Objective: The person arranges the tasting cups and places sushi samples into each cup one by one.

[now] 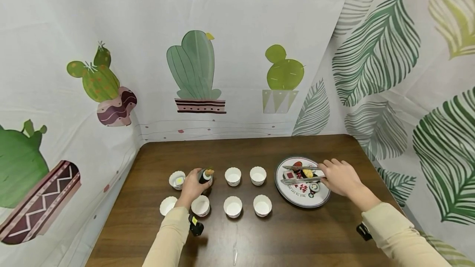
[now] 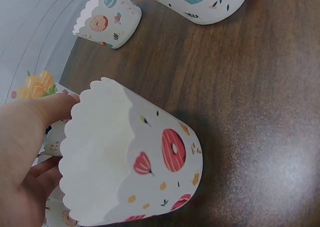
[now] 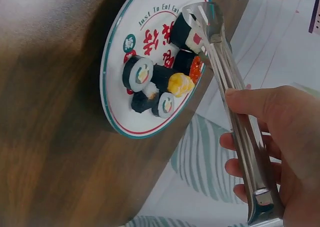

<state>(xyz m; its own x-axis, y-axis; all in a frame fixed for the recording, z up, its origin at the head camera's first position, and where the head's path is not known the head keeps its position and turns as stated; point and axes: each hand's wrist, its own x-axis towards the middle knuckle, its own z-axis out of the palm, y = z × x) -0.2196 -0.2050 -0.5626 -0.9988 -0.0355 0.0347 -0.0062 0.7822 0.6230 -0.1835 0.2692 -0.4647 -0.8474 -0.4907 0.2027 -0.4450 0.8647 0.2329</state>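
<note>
My left hand point(image 1: 191, 186) grips a black-wrapped sushi piece with orange topping point(image 1: 209, 172) at a paper cup point(image 1: 210, 183) in the back row. Thumb and fingers partly hide both; whether the piece touches the cup cannot be told. Metal tongs point(image 3: 235, 122) are held in my right hand point(image 1: 339, 176) above a round plate point(image 1: 297, 200). Their spread tips lie on either side of a sushi piece with a red square point(image 1: 290, 175). Other sushi on the plate includes a yellow-topped piece point(image 3: 180, 84), an orange-red-topped one point(image 3: 195, 69) and round rolls point(image 3: 138, 73).
Several white scalloped paper cups stand in two rows, among them a front cup point(image 1: 232, 207) and a back cup point(image 1: 257, 176). The back-left cup point(image 1: 172, 180) holds a pale yellow piece point(image 1: 179, 180). Patterned cloth point(image 1: 241, 19) hangs behind the brown wooden table point(image 1: 289, 242).
</note>
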